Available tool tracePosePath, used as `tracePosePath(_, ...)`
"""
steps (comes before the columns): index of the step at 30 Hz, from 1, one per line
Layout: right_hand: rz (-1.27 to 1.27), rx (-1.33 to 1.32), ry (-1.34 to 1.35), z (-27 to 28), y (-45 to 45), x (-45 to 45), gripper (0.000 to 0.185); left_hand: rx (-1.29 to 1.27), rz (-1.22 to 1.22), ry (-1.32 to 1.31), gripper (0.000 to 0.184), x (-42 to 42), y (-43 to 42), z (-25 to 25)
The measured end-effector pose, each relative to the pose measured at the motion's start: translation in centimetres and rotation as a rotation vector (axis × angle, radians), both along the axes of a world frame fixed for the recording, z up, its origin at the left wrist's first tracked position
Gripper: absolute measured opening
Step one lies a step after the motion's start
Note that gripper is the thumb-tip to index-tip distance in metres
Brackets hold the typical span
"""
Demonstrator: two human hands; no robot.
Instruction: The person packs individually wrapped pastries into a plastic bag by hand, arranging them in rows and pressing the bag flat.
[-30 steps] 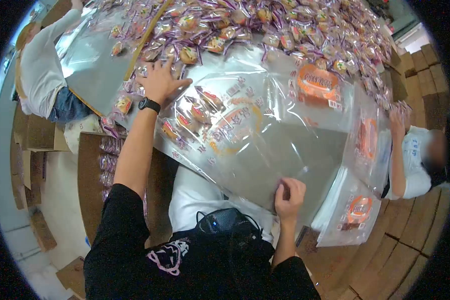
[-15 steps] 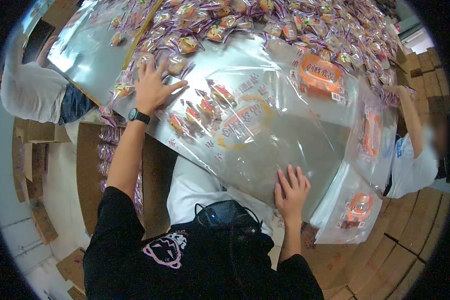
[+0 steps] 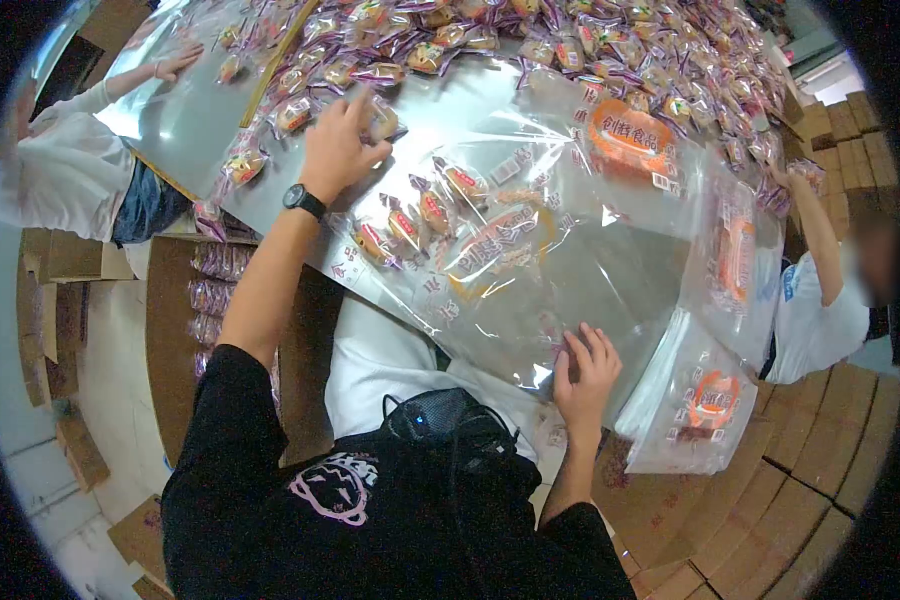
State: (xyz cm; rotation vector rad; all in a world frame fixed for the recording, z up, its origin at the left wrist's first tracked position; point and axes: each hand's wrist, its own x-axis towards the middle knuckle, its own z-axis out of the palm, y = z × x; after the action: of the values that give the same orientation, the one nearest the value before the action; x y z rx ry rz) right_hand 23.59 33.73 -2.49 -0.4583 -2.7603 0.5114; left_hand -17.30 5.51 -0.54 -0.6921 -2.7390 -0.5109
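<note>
My left hand [image 3: 342, 148] reaches over the metal tabletop, its thumb and fingers round a small wrapped packet [image 3: 382, 119]. Right of it, several similar packets [image 3: 433, 210] lie in a slanted row inside a large clear printed bag [image 3: 495, 245]. At the bag's near edge is my right hand [image 3: 587, 375], thumb apart from its stretched fingers, with nothing visibly gripped. More clear bags with orange print [image 3: 712, 398] hang over the table's right edge.
A heap of wrapped packets [image 3: 610, 50] covers the far side, beside a yellow strip [image 3: 278, 62]. People work at left [image 3: 70, 180] and right [image 3: 820, 310]. An open carton [image 3: 175, 350] with packets stands below left; stacked cartons [image 3: 810, 430] are at right.
My left hand has shifted right and closed round a packet. My right hand, curled a second ago, has its fingers stretched. The left person's arm now reaches over the table.
</note>
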Motion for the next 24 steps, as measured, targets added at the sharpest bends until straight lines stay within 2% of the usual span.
tracePosePath(3, 0.012, -0.005, -0.015, 0.2, 0.4, 0.3, 0.029, 0.092, 0.005, 0.065, 0.082, -1.1, -0.9, 1.7)
tracePosePath(6, -0.004, -0.033, 0.033, 0.0, 0.5, 0.0, 0.027, 0.067, 0.148, 0.069, 0.086, -3.4, -2.4, 0.7)
tracePosePath(7, -0.013, -0.031, 0.052, -0.3, 0.6, -0.1, 0.026, -0.016, 0.164, 0.213, 0.087, -4.3, -3.1, -0.6)
tracePosePath(10, -0.042, -0.025, 0.105, -1.2, 0.9, -0.5, 0.024, -0.248, 0.260, 0.156, 0.085, -4.0, -3.9, -2.0)
tracePosePath(13, -0.068, -0.024, 0.118, -1.5, 0.9, -0.8, 0.023, -0.258, 0.284, 0.262, 0.083, -2.9, -3.5, -1.1)
tracePosePath(16, -0.071, -0.021, 0.112, -1.5, 0.9, -0.8, 0.022, -0.227, 0.383, 0.145, 0.083, -3.5, -3.6, -1.2)
tracePosePath(19, -0.070, -0.012, 0.124, -1.8, 0.8, -0.8, 0.022, -0.183, 0.295, 0.177, 0.082, -2.4, -3.1, -1.1)
tracePosePath(22, -0.081, -0.003, 0.121, -1.7, 1.0, -0.8, 0.022, -0.077, 0.139, 0.058, 0.072, 0.0, -2.4, 1.3)
tracePosePath(24, -0.076, -0.002, 0.096, -1.3, 1.0, -0.8, 0.022, -0.040, 0.165, 0.070, 0.076, 0.0, -2.8, 1.8)
